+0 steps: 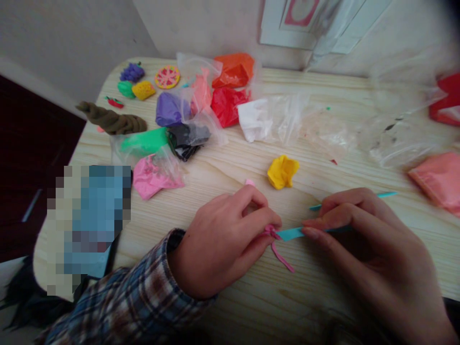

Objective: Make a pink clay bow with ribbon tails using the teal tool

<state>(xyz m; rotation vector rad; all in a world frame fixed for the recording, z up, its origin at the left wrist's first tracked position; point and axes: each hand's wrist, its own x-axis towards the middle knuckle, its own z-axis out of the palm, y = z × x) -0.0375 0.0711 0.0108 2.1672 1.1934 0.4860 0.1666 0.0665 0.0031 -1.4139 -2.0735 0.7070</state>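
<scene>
My left hand [230,232] pinches a small piece of pink clay [270,231] between thumb and fingers. A thin pink strand hangs from it toward the table. My right hand [377,244] grips a flat light-blue clay tool [292,234], whose broad tip points left and meets the pink clay. A second slim blue tool [388,194] shows on both sides of the right hand's knuckles; whether it is held or lies on the table I cannot tell. Just beyond both hands sits a lump of yellow clay [282,171] with a ruffled edge.
Bags of coloured clay, such as pink [153,177], black [189,141] and red [230,105], lie at the back left. Finished clay pieces, including a brown twist [113,120], stand beyond. A blurred-out device [97,215] lies left. Clear bags [330,132] and a coral pack [440,179] are right.
</scene>
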